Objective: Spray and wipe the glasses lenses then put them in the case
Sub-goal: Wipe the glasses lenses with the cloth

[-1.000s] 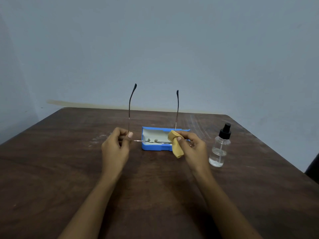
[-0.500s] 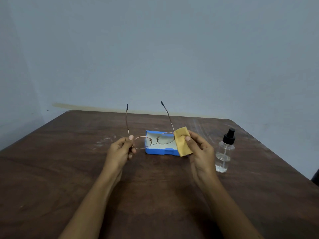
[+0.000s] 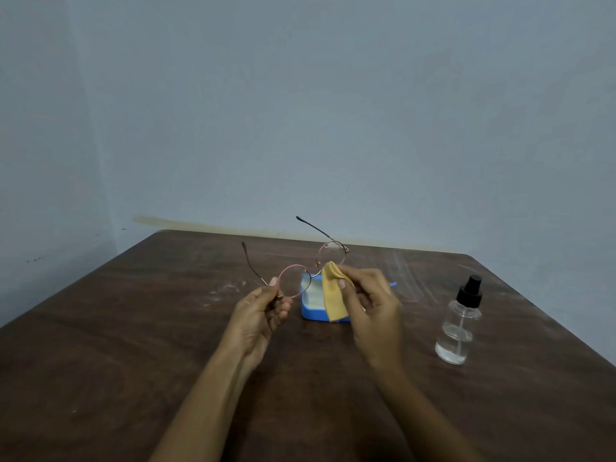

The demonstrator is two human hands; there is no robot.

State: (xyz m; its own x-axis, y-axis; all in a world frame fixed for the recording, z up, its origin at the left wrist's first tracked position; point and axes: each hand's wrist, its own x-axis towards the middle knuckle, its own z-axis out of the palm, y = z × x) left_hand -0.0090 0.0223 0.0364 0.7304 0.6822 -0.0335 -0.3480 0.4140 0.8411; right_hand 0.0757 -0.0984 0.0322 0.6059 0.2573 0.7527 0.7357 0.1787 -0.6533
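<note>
Round thin-framed glasses (image 3: 294, 281) are held in the air above the table, tilted so the right lens sits higher than the left, both temples unfolded and pointing away. My left hand (image 3: 260, 315) pinches the frame at the left lens's outer edge. My right hand (image 3: 373, 311) grips a yellow cloth (image 3: 331, 295) just below the right lens; the cloth hangs down in front of the open blue case (image 3: 311, 311), which lies on the table behind my hands. A clear spray bottle (image 3: 458, 331) with a black nozzle stands upright to the right.
The dark wooden table (image 3: 133, 361) ends at a far edge close to a pale wall. Faint white smears mark its surface left of the case and toward the back right.
The glasses have rotated from lying flat with temples upright to facing me, then tilted with the right lens raised. My right hand has slid the cloth off the right lens toward the bridge.
</note>
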